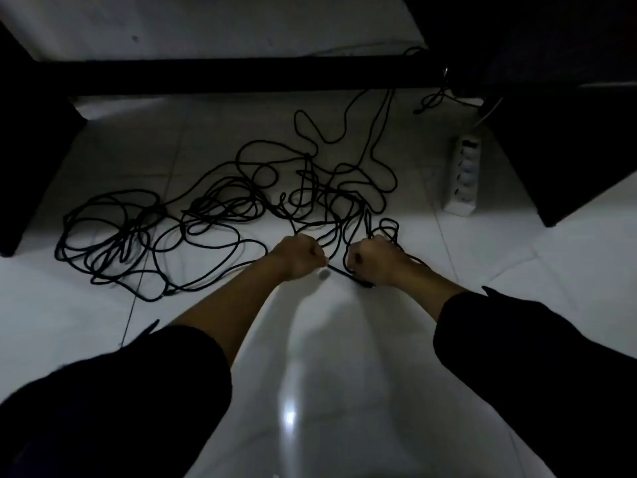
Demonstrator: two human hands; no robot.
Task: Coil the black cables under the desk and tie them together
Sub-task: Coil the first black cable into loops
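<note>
Black sleeves (113, 401) fill the lower corners of the head view, pushed up on both forearms, which reach forward over the white tiled floor (310, 357). Both fists are clenched, knuckles up, side by side but not touching. Left hand (299, 254) has its fingers curled round a strand of black cable, and right hand (374, 258) is likewise closed on cable, with a small loop rising just beyond its knuckles. Between the two fists a short straight stretch of cable (348, 274) runs taut, slanting down toward the right wrist.

Beyond the hands, the black cables (213, 215) lie in a loose uncoiled tangle on the floor, spread from far left to centre, with single strands trailing up toward the dark desk crossbar (224, 75). A white power strip (463, 174) lies on the tiles to the right, apart from the tangle, beside a dark desk panel (568, 150). Another dark panel (31, 150) stands at the left.
</note>
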